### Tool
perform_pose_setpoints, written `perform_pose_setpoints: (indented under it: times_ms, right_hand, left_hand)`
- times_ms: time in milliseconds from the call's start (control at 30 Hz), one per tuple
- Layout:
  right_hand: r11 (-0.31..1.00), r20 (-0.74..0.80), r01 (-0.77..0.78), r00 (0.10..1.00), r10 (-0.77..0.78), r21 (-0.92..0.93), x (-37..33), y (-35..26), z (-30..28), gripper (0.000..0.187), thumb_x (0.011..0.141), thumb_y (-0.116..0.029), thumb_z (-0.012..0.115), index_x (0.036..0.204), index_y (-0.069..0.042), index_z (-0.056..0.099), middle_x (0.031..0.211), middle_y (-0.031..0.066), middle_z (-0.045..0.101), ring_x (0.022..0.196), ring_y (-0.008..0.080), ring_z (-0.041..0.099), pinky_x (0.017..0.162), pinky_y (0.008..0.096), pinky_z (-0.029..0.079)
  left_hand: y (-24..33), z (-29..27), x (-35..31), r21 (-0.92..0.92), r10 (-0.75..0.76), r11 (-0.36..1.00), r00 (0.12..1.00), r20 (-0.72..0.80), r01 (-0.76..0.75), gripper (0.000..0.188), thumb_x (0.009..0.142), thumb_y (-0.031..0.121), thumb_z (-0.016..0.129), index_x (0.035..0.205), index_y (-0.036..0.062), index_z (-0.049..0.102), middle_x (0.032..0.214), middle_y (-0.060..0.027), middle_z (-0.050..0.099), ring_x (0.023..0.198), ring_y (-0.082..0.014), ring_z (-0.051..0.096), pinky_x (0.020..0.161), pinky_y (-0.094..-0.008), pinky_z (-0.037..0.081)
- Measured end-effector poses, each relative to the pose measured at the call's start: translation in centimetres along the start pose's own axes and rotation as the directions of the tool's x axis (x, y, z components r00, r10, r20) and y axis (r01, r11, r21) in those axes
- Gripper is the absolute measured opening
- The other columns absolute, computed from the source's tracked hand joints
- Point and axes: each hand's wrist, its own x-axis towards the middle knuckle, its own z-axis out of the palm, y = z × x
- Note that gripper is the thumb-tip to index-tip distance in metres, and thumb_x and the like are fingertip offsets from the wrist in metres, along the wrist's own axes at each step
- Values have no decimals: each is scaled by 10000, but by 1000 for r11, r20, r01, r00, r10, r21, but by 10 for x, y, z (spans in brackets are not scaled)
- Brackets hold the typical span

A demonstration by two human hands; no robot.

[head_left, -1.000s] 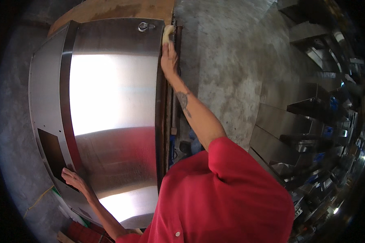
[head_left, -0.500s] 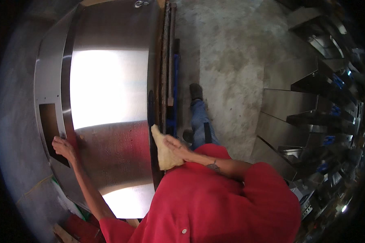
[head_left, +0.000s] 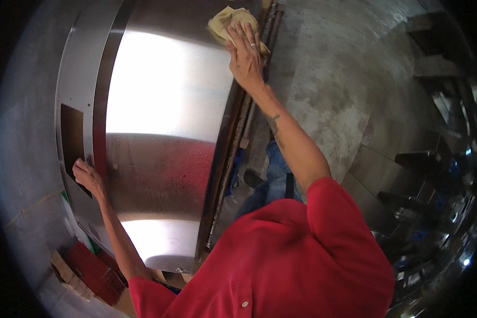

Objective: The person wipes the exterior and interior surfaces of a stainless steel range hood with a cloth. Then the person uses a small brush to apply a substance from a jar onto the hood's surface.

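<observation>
A long, shiny stainless steel cabinet (head_left: 159, 175) lies in front of me, its surface wet or speckled in the darker reflection. My right hand (head_left: 245, 55) is stretched far forward, pressing a yellowish cloth (head_left: 230, 22) onto the right edge of the steel near its far end. The fingers lie almost straight over the cloth, which bunches up around them. On the left, my left hand (head_left: 89, 177) has its fingers curled over the edge of a rectangular cutout (head_left: 73, 124) in the cabinet's side strip. The fingertips inside the cutout are partly hidden.
A dark rail (head_left: 244, 124) runs along the cabinet's right side. Red and cardboard pieces (head_left: 93, 273) lie on the floor at lower left. Several folded steel parts (head_left: 408, 159) stand on the concrete floor (head_left: 323, 95) to the right.
My right hand has swept the cloth from near my body forward to the far right edge of the steel. My left hand stays at the cutout. The view has shifted.
</observation>
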Motion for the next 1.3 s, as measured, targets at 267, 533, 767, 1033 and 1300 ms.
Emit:
perform_pose_setpoints:
  times_ms: [267, 533, 767, 1033, 1300]
  right_hand:
    - [969, 571, -28, 812, -122, 247, -241, -184, -48, 609, 957, -37, 638, 1553, -33, 513, 1651, 186, 476, 1546, 378, 418, 1277, 625, 273]
    - [765, 648, -508, 745, 160, 395, -157, -172, -81, 240, 1097, -137, 527, 1295, -34, 614, 1140, 241, 710, 1059, 419, 704, 929, 516, 558]
    - [929, 515, -327, 834, 197, 174, 46, -125, -43, 602, 1158, -433, 476, 1561, 13, 446, 1434, 321, 587, 1388, 392, 555, 1165, 473, 423]
    - [944, 378, 315, 890, -256, -102, 12, -84, 23, 634, 1152, -446, 444, 1594, 8, 472, 1648, 216, 472, 1533, 403, 426, 1266, 543, 326]
    - [896, 678, 441, 673, -295, -48, -254, -255, -21, 596, 1102, -271, 581, 1608, 17, 455, 1624, 255, 494, 1480, 447, 493, 1228, 540, 375]
  left_hand:
    - [17, -11, -9, -50, -156, 986, 986, 62, 159, 534, 1166, 371, 464, 1230, -127, 646, 1071, -293, 696, 965, -441, 676, 885, -527, 511]
    - [13, -20, -5, -219, -244, 941, 965, 96, 259, 546, 1164, 409, 459, 1300, -82, 655, 1271, -272, 689, 1166, -369, 662, 1054, -458, 487]
    - [69, -114, -81, -490, -265, 825, 959, 104, 281, 459, 1185, 384, 414, 1249, -2, 653, 1188, -145, 702, 1136, -245, 655, 1036, -404, 497]
    - [68, -223, -358, -458, -31, 275, 484, 875, 845, 414, 1175, 343, 446, 1086, 25, 696, 1020, -84, 710, 1015, -194, 661, 972, -375, 515]
    - [25, -240, -623, -279, -299, 438, 432, 851, 854, 429, 1180, 328, 416, 1181, -19, 668, 1129, -238, 723, 1028, -419, 674, 944, -474, 510]
